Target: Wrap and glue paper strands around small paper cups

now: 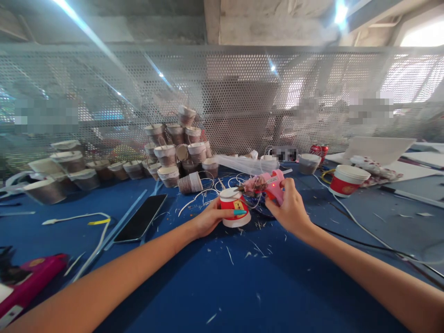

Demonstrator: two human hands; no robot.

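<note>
My left hand [212, 216] is wrapped round the side of a red and white paper cup [236, 220], which stands upside down with its base facing up. A blue-green nail shows on the thumb, lying across the cup's red side. In my right hand [290, 208] is a pink hot glue gun [274, 185], gripped by its handle, with a small red light lit on its body. Its dark nozzle points left and sits at the rim of the cup's base; whether it touches, I cannot tell.
Covered cups [166, 156] are stacked at the back, with more at left. A black phone [142, 218] lies left of the hands, a magenta tool [38, 277] at the near left. Another red paper cup [348, 180] stands right, near cables [364, 231]. White scraps litter the blue tabletop [222, 277].
</note>
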